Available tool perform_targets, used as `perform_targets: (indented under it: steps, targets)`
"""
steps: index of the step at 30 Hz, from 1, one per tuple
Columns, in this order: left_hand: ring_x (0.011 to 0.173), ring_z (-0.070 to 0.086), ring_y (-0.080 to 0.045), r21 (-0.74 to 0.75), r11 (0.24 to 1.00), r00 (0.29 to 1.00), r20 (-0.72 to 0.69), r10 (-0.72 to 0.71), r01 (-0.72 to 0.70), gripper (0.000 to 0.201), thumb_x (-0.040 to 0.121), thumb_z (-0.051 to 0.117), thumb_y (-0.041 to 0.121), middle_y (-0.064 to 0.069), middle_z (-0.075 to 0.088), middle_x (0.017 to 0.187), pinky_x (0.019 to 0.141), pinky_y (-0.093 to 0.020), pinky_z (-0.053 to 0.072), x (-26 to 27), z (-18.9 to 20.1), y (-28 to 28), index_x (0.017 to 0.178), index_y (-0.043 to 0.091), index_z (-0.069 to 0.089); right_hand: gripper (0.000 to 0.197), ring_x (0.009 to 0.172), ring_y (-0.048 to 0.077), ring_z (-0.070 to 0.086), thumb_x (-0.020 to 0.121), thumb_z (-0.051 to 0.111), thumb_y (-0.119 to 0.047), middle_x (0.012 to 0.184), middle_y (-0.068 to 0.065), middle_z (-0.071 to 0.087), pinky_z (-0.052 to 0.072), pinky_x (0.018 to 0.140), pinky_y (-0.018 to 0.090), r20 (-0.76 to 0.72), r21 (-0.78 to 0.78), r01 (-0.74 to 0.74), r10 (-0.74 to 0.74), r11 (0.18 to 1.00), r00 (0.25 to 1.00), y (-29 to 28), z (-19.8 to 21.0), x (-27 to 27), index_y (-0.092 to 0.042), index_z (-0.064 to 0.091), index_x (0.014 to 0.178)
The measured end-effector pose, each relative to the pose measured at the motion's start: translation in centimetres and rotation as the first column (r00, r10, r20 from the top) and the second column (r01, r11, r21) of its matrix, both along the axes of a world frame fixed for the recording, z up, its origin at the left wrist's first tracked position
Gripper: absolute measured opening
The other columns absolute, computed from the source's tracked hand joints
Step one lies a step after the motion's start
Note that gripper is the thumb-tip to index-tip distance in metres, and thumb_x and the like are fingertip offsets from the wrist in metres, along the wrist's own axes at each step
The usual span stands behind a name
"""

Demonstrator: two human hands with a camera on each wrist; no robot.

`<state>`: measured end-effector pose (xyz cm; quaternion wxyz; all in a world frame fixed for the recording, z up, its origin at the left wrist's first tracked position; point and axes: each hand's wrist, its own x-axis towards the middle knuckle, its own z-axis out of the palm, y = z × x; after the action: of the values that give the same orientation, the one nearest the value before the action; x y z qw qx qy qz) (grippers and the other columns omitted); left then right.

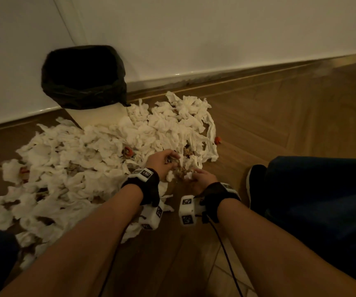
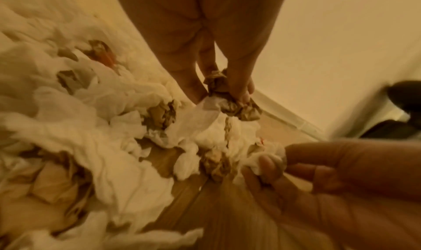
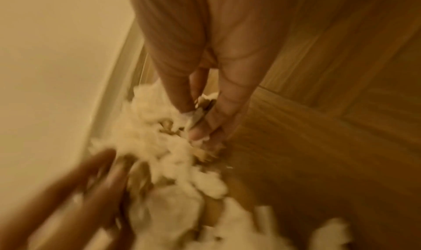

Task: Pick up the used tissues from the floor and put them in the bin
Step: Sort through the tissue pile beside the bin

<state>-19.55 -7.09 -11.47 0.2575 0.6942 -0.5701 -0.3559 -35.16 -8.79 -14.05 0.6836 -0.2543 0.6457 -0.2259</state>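
A wide heap of crumpled white tissues (image 1: 82,159) covers the wooden floor in front of the bin (image 1: 84,76), which is lined with a black bag and stands against the wall. At the heap's near right edge my left hand (image 1: 164,160) grips a wad of stained tissue (image 2: 230,99) between thumb and fingers. My right hand (image 1: 198,175) sits just beside it and pinches another white tissue (image 2: 271,156). The right wrist view is blurred, with my right hand (image 3: 200,120) closed on tissue (image 3: 159,136).
Brown and orange scraps (image 1: 127,152) lie mixed into the heap, and one orange bit (image 1: 217,139) lies at its right edge. My leg in dark trousers (image 1: 322,200) and a black shoe (image 1: 256,185) are at the right. A skirting board (image 1: 215,76) runs along the wall.
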Motion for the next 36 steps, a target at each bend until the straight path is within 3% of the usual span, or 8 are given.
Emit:
perform_targets:
  steps: [4,11,16,20,25,28,32,36]
  targets:
    - [0.098,0.057,-0.014,-0.045,0.995,0.981,-0.172,0.084,-0.093,0.018,0.095,0.050,0.012,0.001,0.062,0.110,0.082,-0.025,0.048,1.8,1.4,-0.2,0.102,0.020,0.065,0.011,0.069,0.023,0.058,0.091,0.058,-0.006,0.088,0.011,0.054,0.054,0.045,0.026,0.324,0.183,0.256,-0.304,0.949,0.896,-1.0,3.0,0.6,-0.010,0.060,0.101]
    - [0.080,0.061,-0.016,0.089,0.907,0.729,-0.566,0.386,-0.411,0.018,0.080,0.072,0.023,0.000,0.060,0.086,0.068,-0.025,0.054,4.7,4.6,0.2,0.088,0.021,0.056,0.041,0.079,0.021,0.054,0.094,0.048,0.004,0.115,0.014,0.054,0.044,0.098,0.032,0.517,0.034,0.228,-0.212,0.973,0.829,-1.6,7.4,3.6,-0.004,0.044,0.134]
    - [0.061,0.050,-0.016,0.078,0.876,0.693,-0.581,0.428,-0.476,0.013,0.094,0.052,0.011,-0.009,0.050,0.080,0.047,-0.017,0.047,6.5,6.8,1.4,0.093,0.017,0.041,0.043,0.104,0.027,0.053,0.096,0.043,0.004,0.146,0.019,0.036,0.057,0.058,0.020,0.580,-0.042,0.231,-0.165,0.972,0.798,-1.2,10.2,5.6,-0.002,0.040,0.139]
    - [0.070,0.054,-0.020,0.027,0.880,0.736,-0.537,0.412,-0.474,0.033,0.099,0.042,0.014,-0.011,0.057,0.089,0.072,-0.040,0.052,8.1,8.8,2.6,0.131,0.012,0.041,0.044,0.093,0.022,0.056,0.095,0.044,0.005,0.144,0.019,0.039,0.051,0.088,0.027,0.614,-0.097,0.207,-0.105,0.974,0.782,-0.9,11.9,7.8,0.001,0.039,0.139]
    - [0.067,0.052,-0.011,-0.137,0.820,0.750,-0.508,0.424,-0.556,0.032,0.100,0.039,0.011,-0.009,0.057,0.098,0.059,-0.019,0.049,11.1,10.9,3.3,0.131,0.004,0.045,0.047,0.077,0.018,0.054,0.092,0.043,0.014,0.112,0.020,0.055,0.040,0.102,0.041,0.597,-0.203,0.164,-0.011,0.965,0.802,-0.9,13.3,11.3,0.007,0.036,0.138]
    - [0.066,0.053,-0.009,-0.188,0.748,0.701,-0.547,0.458,-0.636,0.029,0.098,0.042,0.008,-0.009,0.059,0.099,0.055,-0.016,0.048,13.3,12.3,3.1,0.127,0.004,0.046,0.040,0.065,0.014,0.053,0.092,0.044,0.012,0.081,0.010,0.054,0.048,0.092,0.038,0.561,-0.307,0.111,0.086,0.945,0.823,-0.9,14.8,13.9,0.012,0.041,0.133]
    - [0.073,0.058,-0.011,-0.220,0.645,0.604,-0.648,0.464,-0.732,0.031,0.095,0.049,0.008,-0.008,0.060,0.105,0.057,-0.017,0.052,16.3,14.7,1.9,0.123,-0.001,0.039,0.036,0.075,0.021,0.059,0.091,0.047,0.012,0.086,0.013,0.059,0.057,0.066,0.025,0.547,-0.407,0.068,0.183,0.911,0.817,-2.1,17.9,17.4,0.012,0.048,0.127]
    - [0.068,0.060,-0.012,-0.344,0.588,0.651,-0.607,0.456,-0.733,0.020,0.090,0.058,0.008,-0.002,0.060,0.082,0.063,-0.022,0.055,18.8,17.7,-0.3,0.110,0.005,0.054,0.029,0.080,0.025,0.063,0.086,0.059,0.008,0.083,0.014,0.063,0.058,0.061,0.022,0.461,-0.528,0.098,0.188,0.843,0.867,-5.2,21.1,21.1,0.012,0.055,0.114]
